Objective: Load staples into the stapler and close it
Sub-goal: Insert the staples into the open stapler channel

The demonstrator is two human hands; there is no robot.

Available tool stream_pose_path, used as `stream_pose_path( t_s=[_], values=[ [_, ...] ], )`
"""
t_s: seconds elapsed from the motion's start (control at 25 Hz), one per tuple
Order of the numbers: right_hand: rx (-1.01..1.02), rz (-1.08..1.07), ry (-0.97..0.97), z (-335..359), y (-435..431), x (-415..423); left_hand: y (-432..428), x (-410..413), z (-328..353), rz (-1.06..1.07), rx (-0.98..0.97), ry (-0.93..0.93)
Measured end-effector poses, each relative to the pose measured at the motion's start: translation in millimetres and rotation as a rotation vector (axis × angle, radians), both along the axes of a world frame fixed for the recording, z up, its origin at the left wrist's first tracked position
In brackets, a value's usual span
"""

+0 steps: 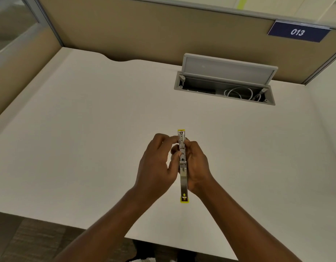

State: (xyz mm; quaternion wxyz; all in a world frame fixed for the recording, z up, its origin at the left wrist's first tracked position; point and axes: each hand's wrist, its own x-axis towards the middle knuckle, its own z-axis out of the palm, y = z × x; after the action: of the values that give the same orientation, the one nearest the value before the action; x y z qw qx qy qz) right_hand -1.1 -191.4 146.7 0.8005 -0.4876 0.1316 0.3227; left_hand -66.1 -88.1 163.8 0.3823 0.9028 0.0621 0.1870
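Observation:
A yellow stapler [183, 178] is held above the white desk, swung fully open into one long strip, with its metal staple channel facing up and yellow tips at both ends. My right hand [196, 167] wraps around it from the right side. My left hand [156, 163] is against its left side, thumb and fingertips pinched at the far half of the metal rail. Whether a strip of staples sits between those fingers is hidden. No loose staples show on the desk.
The white desk [87, 138] is walled by tan partitions. A recessed cable box [224, 91] with its grey lid up and a white cable inside sits at the back right. A blue "013" sign [298, 32] hangs on the partition. The desk's near edge lies below my forearms.

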Motion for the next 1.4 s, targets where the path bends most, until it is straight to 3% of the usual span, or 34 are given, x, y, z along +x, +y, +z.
stream_pose_path(
  t_s=[0.28,0.76,1.12,1.4],
  values=[
    [-0.070,0.002,-0.073,14.8,-3.7,-10.4,0.4,12.9,8.2,0.011,0.192,-0.037],
    [-0.021,-0.035,-0.083,9.1,-5.4,-11.2,-3.1,10.6,14.4,-0.051,0.201,-0.028],
    [0.008,-0.087,0.030,12.2,0.3,-14.0,2.3,9.3,11.5,-0.108,0.136,-0.088],
    [-0.087,-0.076,0.064,10.0,-0.5,-15.8,6.0,-3.9,12.5,-0.225,0.112,-0.084]
  ],
)
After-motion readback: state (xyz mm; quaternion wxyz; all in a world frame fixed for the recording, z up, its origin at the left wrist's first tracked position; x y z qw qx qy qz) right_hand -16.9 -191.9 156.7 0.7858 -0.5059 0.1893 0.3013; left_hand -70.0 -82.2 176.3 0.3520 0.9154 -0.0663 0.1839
